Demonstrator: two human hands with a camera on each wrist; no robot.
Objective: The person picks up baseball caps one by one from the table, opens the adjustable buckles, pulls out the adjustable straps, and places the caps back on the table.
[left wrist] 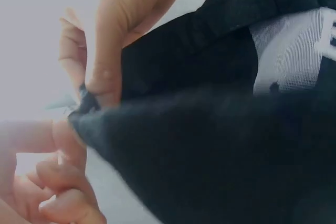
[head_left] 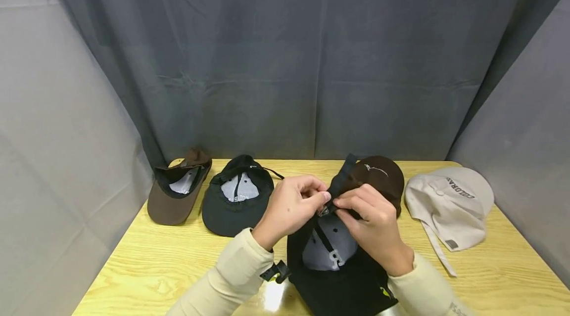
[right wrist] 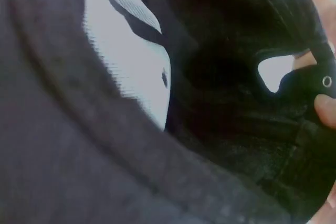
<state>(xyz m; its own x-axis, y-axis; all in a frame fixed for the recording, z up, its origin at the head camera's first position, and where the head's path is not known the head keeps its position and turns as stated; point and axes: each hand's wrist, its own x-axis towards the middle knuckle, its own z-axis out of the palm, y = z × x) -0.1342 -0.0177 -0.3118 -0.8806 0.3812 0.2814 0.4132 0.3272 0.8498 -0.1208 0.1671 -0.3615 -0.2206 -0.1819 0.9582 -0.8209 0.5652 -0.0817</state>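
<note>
Strap (head_left: 343, 177) of the black cap (head_left: 340, 289) sits pinched by left hand (head_left: 294, 208) and right hand (head_left: 375, 219), apparently to steady its buckle (head_left: 324, 211).

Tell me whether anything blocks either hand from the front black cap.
Nothing visible does: the left hand and the right hand pinch the front black cap at its edge. The brown cap with white stitching lies beyond, not between.

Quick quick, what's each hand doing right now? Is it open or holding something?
Left hand: closed, pinching the strap of the front cap.
Right hand: closed, pinching that same strap.
</note>
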